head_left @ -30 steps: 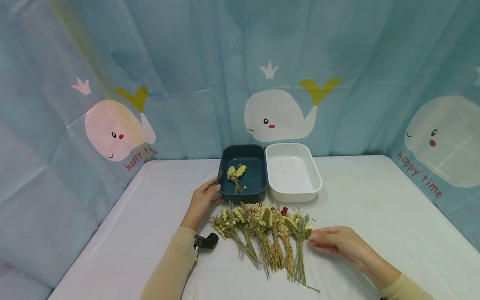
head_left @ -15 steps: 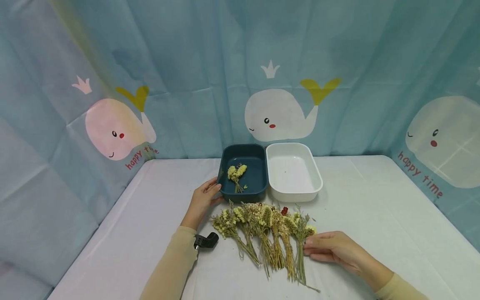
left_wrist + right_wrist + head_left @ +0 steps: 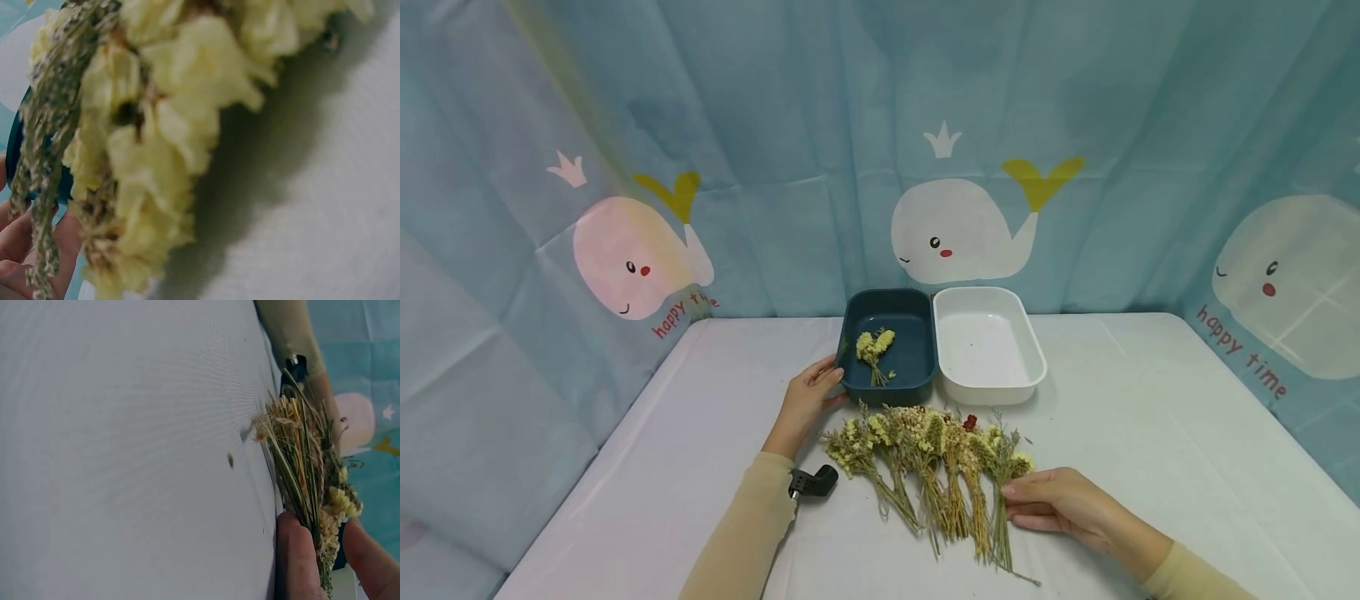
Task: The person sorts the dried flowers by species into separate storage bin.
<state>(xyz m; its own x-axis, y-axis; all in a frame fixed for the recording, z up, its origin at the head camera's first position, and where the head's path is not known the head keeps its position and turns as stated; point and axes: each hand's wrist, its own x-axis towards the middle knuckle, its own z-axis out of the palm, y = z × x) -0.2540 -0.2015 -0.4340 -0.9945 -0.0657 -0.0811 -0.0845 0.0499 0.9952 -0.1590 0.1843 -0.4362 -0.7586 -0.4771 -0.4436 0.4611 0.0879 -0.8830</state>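
My left hand [image 3: 807, 400] rests against the outer left side of a dark blue bin [image 3: 848, 317], its fingers at the near left corner. Inside that bin lies a small bunch of yellow dried flowers [image 3: 874, 343]. My right hand [image 3: 1060, 504] is at the stems of the rightmost dried flower bunch [image 3: 1002, 517] on the table. In the right wrist view its fingers [image 3: 300, 556] lie along one side of the stems, and the thumb [image 3: 365, 553] stands apart on the other. Large yellow blossoms [image 3: 181, 81] fill much of the left wrist view, partly hiding the left hand.
Several dried flower bunches [image 3: 925, 442] lie in a fanned row in front of the bins, with one dark red bloom [image 3: 970, 422]. A white bin [image 3: 1037, 358] stands against the blue one. A blue whale-print curtain [image 3: 790, 208] hangs behind the white table [image 3: 1150, 400].
My right hand has moved left and nearer to me, from the flower heads to the stems of the rightmost bunch. My left hand keeps its place at the blue bin.
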